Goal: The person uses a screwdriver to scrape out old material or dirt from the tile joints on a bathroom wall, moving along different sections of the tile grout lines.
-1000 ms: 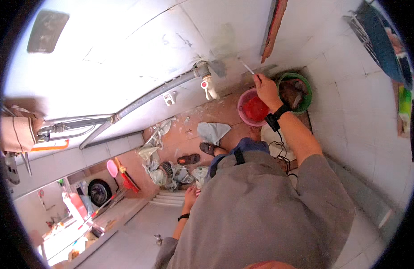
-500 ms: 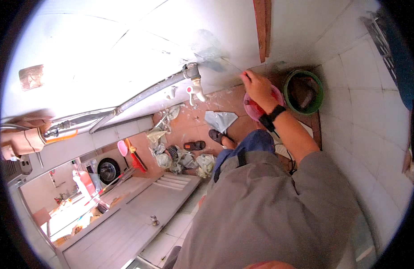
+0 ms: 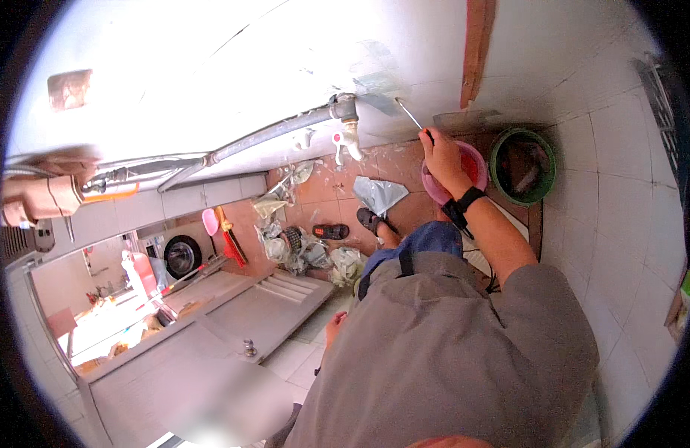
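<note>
My right hand is closed round the dark handle of a screwdriver. Its thin metal shaft points up and left, with the tip at or close to the white wall, next to a grey smeared patch. Whether the tip touches the wall, I cannot tell. Left of the tip, a white tap hangs from a grey pipe. Below my right hand stands a pink basin, partly hidden by it. My left hand hangs low by my side, mostly covered by my shirt; its fingers are not clear.
A green bucket with dark contents stands beside the basin. On the reddish floor lie a silvery sheet, a dark sandal and crumpled plastic bags. A brown strip runs down the wall. To the left is a grey door.
The view has shifted, so the wall and tap sit further right. The screwdriver's shaft shows more clearly in my right hand. Part of my left hand has come into sight at my side.
</note>
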A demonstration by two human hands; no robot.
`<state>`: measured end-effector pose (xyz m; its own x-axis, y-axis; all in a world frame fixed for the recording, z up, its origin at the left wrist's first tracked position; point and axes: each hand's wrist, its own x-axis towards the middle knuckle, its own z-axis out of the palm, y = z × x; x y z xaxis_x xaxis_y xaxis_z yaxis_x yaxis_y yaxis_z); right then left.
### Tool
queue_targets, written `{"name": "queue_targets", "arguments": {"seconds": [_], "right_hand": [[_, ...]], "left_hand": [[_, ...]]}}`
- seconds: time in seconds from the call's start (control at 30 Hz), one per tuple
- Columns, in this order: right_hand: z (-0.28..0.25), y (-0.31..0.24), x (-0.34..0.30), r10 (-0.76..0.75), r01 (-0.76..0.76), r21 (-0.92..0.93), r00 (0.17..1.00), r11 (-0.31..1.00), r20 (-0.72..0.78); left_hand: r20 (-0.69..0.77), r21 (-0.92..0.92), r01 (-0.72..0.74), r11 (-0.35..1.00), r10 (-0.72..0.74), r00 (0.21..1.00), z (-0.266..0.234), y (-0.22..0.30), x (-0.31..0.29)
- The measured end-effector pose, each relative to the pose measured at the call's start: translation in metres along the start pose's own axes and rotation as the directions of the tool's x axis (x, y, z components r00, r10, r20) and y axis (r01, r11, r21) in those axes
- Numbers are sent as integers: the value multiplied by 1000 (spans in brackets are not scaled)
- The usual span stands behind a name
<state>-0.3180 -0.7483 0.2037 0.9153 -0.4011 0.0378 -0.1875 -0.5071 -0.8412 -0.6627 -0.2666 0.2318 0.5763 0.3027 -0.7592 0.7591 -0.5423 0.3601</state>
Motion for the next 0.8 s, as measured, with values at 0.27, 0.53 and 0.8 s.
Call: {"name": "queue_targets", "arguments": {"seconds": [0.27,0.53,0.8], "right_hand": [[-34,-103,8,-266,258,253,964,933,0],[-65,-62,-11,45,-39,-72,995,997,85],[-209,-184,25,-477,477,-287,876,831,73]], "left_hand": [[42,-1,-129,992,129,991,30,-55,27],[-36,138,-159,978,165,986,33,11,11],[33,-1,-178,984,178,983,40,-62,63]]}}
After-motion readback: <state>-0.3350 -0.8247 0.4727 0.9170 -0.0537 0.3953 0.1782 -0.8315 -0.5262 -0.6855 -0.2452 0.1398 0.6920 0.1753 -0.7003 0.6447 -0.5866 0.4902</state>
